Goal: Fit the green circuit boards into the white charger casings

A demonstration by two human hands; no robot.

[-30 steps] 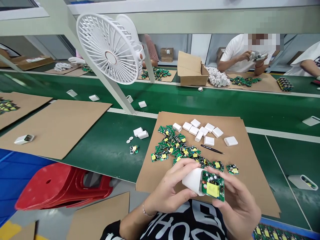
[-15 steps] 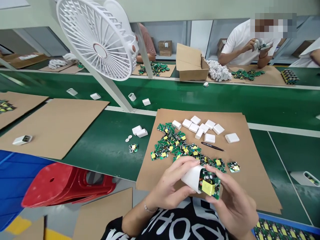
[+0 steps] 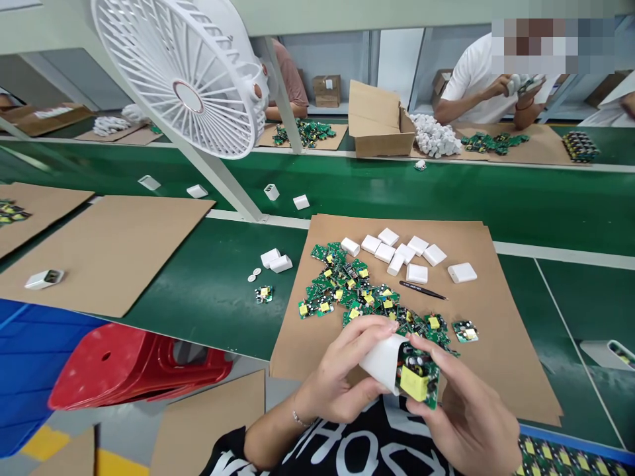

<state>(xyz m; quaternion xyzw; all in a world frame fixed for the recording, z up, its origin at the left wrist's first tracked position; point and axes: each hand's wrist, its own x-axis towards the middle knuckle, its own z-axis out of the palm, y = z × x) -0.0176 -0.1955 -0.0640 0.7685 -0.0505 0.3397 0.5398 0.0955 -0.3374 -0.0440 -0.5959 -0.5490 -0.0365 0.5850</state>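
Observation:
My left hand [image 3: 347, 370] is closed round a white plastic charger housing [image 3: 381, 360], its open end facing right. Between the thumb and fingers of my right hand [image 3: 469, 403] is a green circuit board [image 3: 419, 377] with a yellow transformer, partly inside the housing's mouth. Both are held over the near edge of a cardboard sheet [image 3: 501, 370]. Just beyond my hands lies a heap of similar boards [image 3: 347, 284]. Several white housings [image 3: 385, 254] and black tweezers [image 3: 423, 290] rest farther back, with a single board [image 3: 465, 331] to the right.
A green conveyor belt [image 3: 367, 192] runs behind the bench, carrying white housings. A white fan [image 3: 188, 97] hangs at upper left on a slanted post. Red stools [image 3: 106, 363] stand lower left. A tray of boards [image 3: 570, 456] is at lower right. Co-workers sit across the belt.
The housings on the belt have shifted to the right. My hands still hold the housing and the board at nearly the same place, and the view has tilted slightly.

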